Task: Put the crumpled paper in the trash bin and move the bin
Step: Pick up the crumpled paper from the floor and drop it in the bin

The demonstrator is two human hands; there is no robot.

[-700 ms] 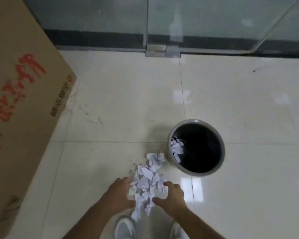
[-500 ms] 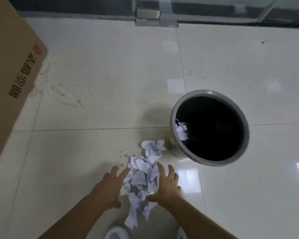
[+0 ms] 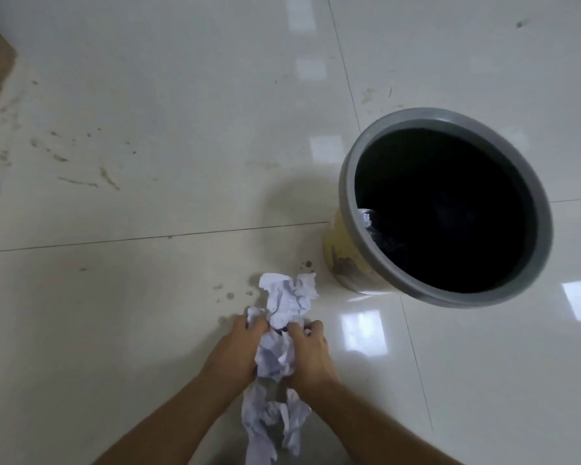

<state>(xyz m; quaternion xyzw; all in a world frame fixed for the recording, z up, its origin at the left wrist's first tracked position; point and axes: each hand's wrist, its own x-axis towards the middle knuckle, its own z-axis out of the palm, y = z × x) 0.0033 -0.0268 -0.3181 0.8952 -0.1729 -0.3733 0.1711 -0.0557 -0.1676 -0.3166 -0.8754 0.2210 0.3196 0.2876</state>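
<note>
- The paper (image 3: 284, 333) is being gathered on the floor (image 3: 148, 162), pressed from both sides between the left hand (image 3: 237, 352) and the right hand (image 3: 307, 350).
- Both hands are curled shut on the heap, fingers dug into its upper part; the grip is a squeeze, not a pinch.
- Part of the paper sticks out beyond the fingers toward the bin (image 3: 443, 209), and more trails down between the forearms, outside the grip.
- The bin stands upright on the floor, near the heap but not touching it, ahead and to the right.
- One scrap (image 3: 364, 218) is seen just inside the near rim, so a small part of the job is judged done; the rest of the inside is too dark to read.
- The bulk of the paper is judged not yet binned: it has to be lifted and dropped in, probably in more than one load given the loose trailing pieces.
- Moving the bin is judged not yet begun; no hand is on it.
</note>
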